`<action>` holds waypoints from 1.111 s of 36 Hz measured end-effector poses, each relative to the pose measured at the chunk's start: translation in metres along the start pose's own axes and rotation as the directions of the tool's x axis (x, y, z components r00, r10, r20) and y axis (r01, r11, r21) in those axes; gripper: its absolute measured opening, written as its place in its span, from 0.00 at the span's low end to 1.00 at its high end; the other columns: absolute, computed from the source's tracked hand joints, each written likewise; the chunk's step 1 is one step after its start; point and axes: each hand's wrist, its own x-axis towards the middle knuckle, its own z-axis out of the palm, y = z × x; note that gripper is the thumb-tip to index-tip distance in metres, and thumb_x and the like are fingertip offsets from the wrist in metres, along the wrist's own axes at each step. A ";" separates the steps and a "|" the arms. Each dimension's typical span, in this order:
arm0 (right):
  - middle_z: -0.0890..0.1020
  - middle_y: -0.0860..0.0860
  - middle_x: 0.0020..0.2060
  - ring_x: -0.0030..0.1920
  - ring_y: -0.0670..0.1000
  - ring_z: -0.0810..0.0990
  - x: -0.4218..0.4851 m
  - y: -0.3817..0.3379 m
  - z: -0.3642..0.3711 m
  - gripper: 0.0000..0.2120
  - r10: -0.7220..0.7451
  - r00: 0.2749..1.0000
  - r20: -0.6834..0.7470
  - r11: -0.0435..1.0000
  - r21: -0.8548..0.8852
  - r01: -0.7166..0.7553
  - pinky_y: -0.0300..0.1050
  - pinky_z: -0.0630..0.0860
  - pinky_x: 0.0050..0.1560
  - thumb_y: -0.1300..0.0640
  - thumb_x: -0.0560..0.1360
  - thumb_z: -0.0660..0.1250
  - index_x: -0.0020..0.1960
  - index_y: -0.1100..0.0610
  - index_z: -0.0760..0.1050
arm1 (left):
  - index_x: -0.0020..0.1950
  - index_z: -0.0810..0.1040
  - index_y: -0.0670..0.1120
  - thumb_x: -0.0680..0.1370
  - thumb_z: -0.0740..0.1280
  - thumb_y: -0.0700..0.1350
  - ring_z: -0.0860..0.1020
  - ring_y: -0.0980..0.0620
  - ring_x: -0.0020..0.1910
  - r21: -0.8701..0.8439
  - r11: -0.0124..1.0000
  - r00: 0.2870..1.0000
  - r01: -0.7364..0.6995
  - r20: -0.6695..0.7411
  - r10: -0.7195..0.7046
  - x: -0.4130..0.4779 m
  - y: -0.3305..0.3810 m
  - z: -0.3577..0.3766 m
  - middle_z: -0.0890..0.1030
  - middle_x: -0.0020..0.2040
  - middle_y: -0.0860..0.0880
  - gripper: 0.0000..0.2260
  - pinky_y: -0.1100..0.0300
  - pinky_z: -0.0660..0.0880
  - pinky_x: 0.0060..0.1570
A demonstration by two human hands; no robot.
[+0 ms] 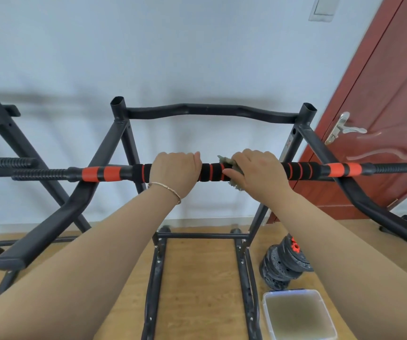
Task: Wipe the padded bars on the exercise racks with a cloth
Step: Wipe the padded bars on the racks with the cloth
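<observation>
**Now, wiping under way**

I am seeing the left hand (pixel 175 173) curling round the black foam bar (pixel 212 171), which is ringed with thin orange bands and lying across the tubular steel rack (pixel 207 109). The right hand (pixel 256 170) is gripping a crumpled grey-green cloth (pixel 224 160) against the foam just beside it. Bare foam is running rightward to a glossy orange sleeve. Below, weights (pixel 283 263) and a plastic tub (pixel 265 312) are sitting on the wood floor (pixel 197 278).
</observation>
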 end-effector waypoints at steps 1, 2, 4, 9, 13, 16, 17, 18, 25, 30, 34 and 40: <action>0.74 0.51 0.34 0.30 0.52 0.71 0.001 0.000 0.001 0.20 -0.002 1.000 -0.013 1.000 -0.014 0.002 0.48 0.71 0.33 0.41 0.82 0.56 0.47 0.57 0.74 | 0.45 0.63 0.48 0.77 0.64 0.43 0.69 0.51 0.28 0.002 1.000 1.000 0.008 -0.016 -0.008 -0.001 0.001 0.001 0.64 0.28 0.52 0.09 0.57 0.65 0.33; 0.73 0.51 0.33 0.30 0.52 0.71 0.002 -0.001 0.003 0.14 -0.013 1.000 0.001 0.999 -0.051 0.013 0.48 0.72 0.31 0.46 0.81 0.62 0.47 0.57 0.74 | 0.45 0.63 0.47 0.77 0.63 0.43 0.69 0.51 0.28 -0.004 1.000 1.000 0.008 -0.029 -0.008 -0.002 0.002 0.001 0.63 0.29 0.52 0.08 0.57 0.65 0.33; 0.73 0.51 0.35 0.31 0.52 0.72 0.007 -0.001 0.003 0.10 -0.019 0.996 0.083 0.993 -0.113 0.028 0.47 0.73 0.31 0.52 0.77 0.70 0.50 0.57 0.73 | 0.45 0.62 0.47 0.77 0.62 0.43 0.70 0.50 0.30 -0.019 1.000 0.999 0.007 -0.048 -0.008 -0.003 0.003 0.002 0.64 0.30 0.52 0.08 0.56 0.65 0.35; 0.74 0.51 0.40 0.39 0.54 0.76 0.032 0.004 -0.007 0.14 0.177 0.966 0.191 0.984 -0.025 -0.175 0.49 0.74 0.39 0.51 0.84 0.54 0.56 0.59 0.73 | 0.50 0.69 0.46 0.76 0.65 0.40 0.72 0.49 0.35 -0.040 0.999 1.000 0.021 -0.003 -0.021 -0.001 -0.004 -0.005 0.69 0.35 0.51 0.06 0.57 0.68 0.38; 0.76 0.55 0.34 0.32 0.57 0.75 0.042 -0.016 -0.018 0.16 0.296 0.953 -0.058 0.936 0.214 -0.278 0.52 0.73 0.32 0.56 0.85 0.54 0.49 0.63 0.76 | 0.52 0.73 0.44 0.76 0.65 0.37 0.77 0.48 0.35 -0.036 0.981 0.977 0.188 -0.090 -0.191 0.001 -0.036 -0.011 0.76 0.38 0.49 0.06 0.57 0.71 0.33; 0.75 0.53 0.33 0.32 0.55 0.72 0.052 -0.047 -0.028 0.19 0.199 0.980 0.000 0.940 0.284 -0.190 0.51 0.69 0.33 0.50 0.85 0.50 0.49 0.60 0.75 | 0.58 0.71 0.43 0.77 0.61 0.35 0.74 0.46 0.34 -0.033 0.978 0.978 0.208 -0.013 -0.208 -0.003 -0.055 -0.004 0.72 0.36 0.49 0.11 0.56 0.69 0.32; 0.74 0.51 0.34 0.34 0.55 0.73 0.054 -0.059 -0.029 0.19 0.167 0.980 0.107 0.920 0.340 -0.194 0.51 0.70 0.36 0.47 0.85 0.49 0.48 0.57 0.73 | 0.60 0.69 0.43 0.77 0.60 0.36 0.73 0.45 0.34 -0.053 0.980 0.981 0.191 0.045 -0.189 -0.005 -0.056 -0.001 0.71 0.35 0.49 0.12 0.55 0.69 0.32; 0.75 0.51 0.35 0.36 0.54 0.74 0.054 -0.069 -0.027 0.19 0.120 0.973 0.199 0.927 0.328 -0.182 0.50 0.69 0.37 0.45 0.85 0.49 0.49 0.55 0.72 | 0.62 0.67 0.43 0.77 0.60 0.37 0.73 0.45 0.35 -0.074 0.981 0.980 0.178 0.101 -0.170 -0.008 -0.056 0.001 0.69 0.34 0.49 0.14 0.54 0.69 0.32; 0.72 0.48 0.33 0.28 0.50 0.70 0.042 -0.092 0.002 0.25 -0.099 0.972 0.213 0.994 -0.025 0.106 0.41 0.55 0.26 0.44 0.81 0.41 0.59 0.53 0.74 | 0.66 0.67 0.44 0.75 0.65 0.40 0.72 0.46 0.37 -0.071 0.981 0.973 0.182 0.160 -0.169 -0.017 -0.047 0.003 0.65 0.32 0.50 0.19 0.55 0.71 0.32; 0.76 0.49 0.25 0.29 0.51 0.75 0.067 -0.086 0.003 0.18 0.058 0.927 0.371 0.988 0.110 -0.106 0.42 0.64 0.29 0.53 0.83 0.47 0.42 0.56 0.71 | 0.68 0.67 0.43 0.76 0.65 0.40 0.73 0.46 0.37 -0.075 0.980 0.977 0.183 0.124 -0.173 -0.014 -0.047 0.005 0.64 0.32 0.49 0.21 0.55 0.72 0.32; 0.74 0.53 0.31 0.32 0.51 0.72 0.086 -0.081 0.004 0.19 0.107 0.840 0.531 0.954 0.184 -0.237 0.44 0.61 0.30 0.52 0.83 0.47 0.37 0.56 0.67 | 0.62 0.70 0.43 0.74 0.65 0.39 0.73 0.45 0.37 -0.110 0.975 0.976 0.191 0.127 -0.177 -0.011 -0.049 0.003 0.66 0.33 0.49 0.16 0.55 0.72 0.31; 0.72 0.55 0.32 0.37 0.56 0.71 0.098 -0.073 -0.001 0.23 0.170 0.815 0.555 0.898 0.253 -0.359 0.48 0.68 0.38 0.50 0.84 0.49 0.36 0.61 0.67 | 0.56 0.69 0.44 0.73 0.66 0.37 0.73 0.46 0.36 -0.159 0.968 0.971 0.193 0.175 -0.165 -0.012 -0.053 -0.003 0.68 0.34 0.48 0.13 0.54 0.75 0.33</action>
